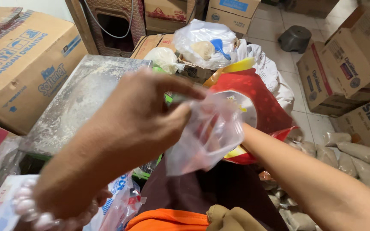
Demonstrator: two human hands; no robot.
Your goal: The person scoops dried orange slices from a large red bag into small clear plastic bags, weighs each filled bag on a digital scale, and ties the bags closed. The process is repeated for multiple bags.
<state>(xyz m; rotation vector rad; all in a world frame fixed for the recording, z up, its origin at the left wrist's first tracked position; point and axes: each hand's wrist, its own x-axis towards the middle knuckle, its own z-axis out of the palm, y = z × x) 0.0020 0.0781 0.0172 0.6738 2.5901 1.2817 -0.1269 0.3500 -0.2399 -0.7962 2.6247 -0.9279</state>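
Note:
My left hand (140,113) is raised in the middle of the view and pinches the rim of a small clear plastic bag (204,143) between thumb and fingers. My right hand (217,128) is pushed inside that bag, seen blurred through the plastic, with my forearm coming in from the lower right. Whether it holds anything in there is hidden. Just behind the bag stands a large red and yellow sack (253,100) with its mouth open.
A dusty grey metal surface (82,100) lies to the left. Cardboard boxes (20,55) stand all around. Several filled clear packets (358,162) lie on the tiled floor at right. A white bag with a blue scoop (206,42) sits behind.

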